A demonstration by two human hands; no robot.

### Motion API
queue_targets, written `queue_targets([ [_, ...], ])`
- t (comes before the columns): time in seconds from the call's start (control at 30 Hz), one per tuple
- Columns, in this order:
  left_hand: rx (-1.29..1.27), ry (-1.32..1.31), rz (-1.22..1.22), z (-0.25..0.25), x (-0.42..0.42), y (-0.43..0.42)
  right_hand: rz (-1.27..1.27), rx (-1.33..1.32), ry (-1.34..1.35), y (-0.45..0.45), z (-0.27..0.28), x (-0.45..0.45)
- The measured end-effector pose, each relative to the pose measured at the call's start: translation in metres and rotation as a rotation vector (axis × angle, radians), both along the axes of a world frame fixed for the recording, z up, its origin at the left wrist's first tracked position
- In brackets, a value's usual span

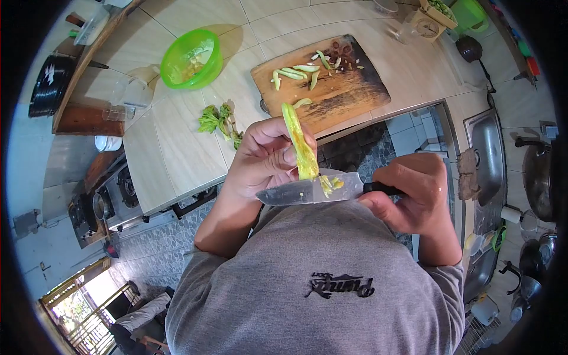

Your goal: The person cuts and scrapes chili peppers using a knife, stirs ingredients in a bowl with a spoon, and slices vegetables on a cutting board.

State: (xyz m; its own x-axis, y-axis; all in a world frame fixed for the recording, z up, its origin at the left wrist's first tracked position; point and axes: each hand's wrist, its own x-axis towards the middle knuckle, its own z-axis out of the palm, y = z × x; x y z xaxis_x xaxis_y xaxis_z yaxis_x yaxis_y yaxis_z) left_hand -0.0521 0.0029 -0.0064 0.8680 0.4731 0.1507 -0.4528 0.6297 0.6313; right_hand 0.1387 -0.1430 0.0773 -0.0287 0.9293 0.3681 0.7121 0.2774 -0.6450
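Note:
Between the thumb and fingers of my left hand [266,155] is a long yellow-green vegetable piece [300,139], its hollowed inner side showing. My right hand [414,192] grips the black handle of a knife [307,190]. The blade lies flat-side up across my chest, at the piece's lower end, with pale yellow scraps [330,184] on it. Ahead, a wooden cutting board [355,89] carries several light green slices [291,73] and small dark and pale bits near its far edge.
A green bowl [192,59] with pale contents stands left of the board. Leafy greens [216,120] lie on the tiled counter [160,154]. A stove [115,192] is at the left, a sink [488,148] at the right, and a scale [427,26] at the back right.

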Motion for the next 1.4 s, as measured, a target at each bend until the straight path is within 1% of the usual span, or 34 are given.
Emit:
queue_targets([
  [0.17, 0.03, 0.048, 0.034, -0.0002, -0.0035, 0.0005, -0.017, 0.007, -0.008, -0.0021, -0.0026, 0.0026],
  [0.57, -0.011, 0.044, 0.014, -0.0007, -0.0039, -0.0016, -0.006, 0.04, -0.057, 0.0013, -0.0011, -0.0004],
  [0.67, -0.025, 0.008, 0.031, 0.002, -0.001, -0.003, -0.005, 0.064, -0.074, 0.0035, 0.0, -0.0018],
  [0.77, 0.036, 0.037, 0.011, -0.0014, -0.005, 0.0006, -0.005, 0.066, -0.087, 0.0016, -0.0027, -0.001],
  [0.87, -0.011, 0.041, -0.045, -0.001, -0.0058, 0.0005, 0.004, 0.078, -0.09, 0.0027, -0.0034, -0.001],
  [0.97, -0.026, 0.058, -0.001, 0.0027, -0.0064, -0.0043, 0.004, 0.092, -0.083, 0.0034, -0.0035, -0.0031],
  [1.07, 0.059, 0.059, 0.025, 0.0022, -0.0066, -0.0023, 0.0, 0.075, -0.098, 0.0017, -0.002, -0.0031],
  [1.1, 0.047, 0.065, 0.015, 0.0019, -0.0071, -0.0019, -0.002, 0.063, -0.109, 0.0009, -0.0012, -0.0026],
  [1.3, 0.032, 0.068, 0.013, -0.0002, -0.0094, -0.0043, 0.007, 0.078, -0.076, 0.0046, -0.0011, -0.0054],
  [1.4, 0.045, 0.059, 0.014, -0.0004, -0.0099, -0.0041, 0.014, 0.035, -0.038, 0.0011, -0.0017, -0.0043],
])
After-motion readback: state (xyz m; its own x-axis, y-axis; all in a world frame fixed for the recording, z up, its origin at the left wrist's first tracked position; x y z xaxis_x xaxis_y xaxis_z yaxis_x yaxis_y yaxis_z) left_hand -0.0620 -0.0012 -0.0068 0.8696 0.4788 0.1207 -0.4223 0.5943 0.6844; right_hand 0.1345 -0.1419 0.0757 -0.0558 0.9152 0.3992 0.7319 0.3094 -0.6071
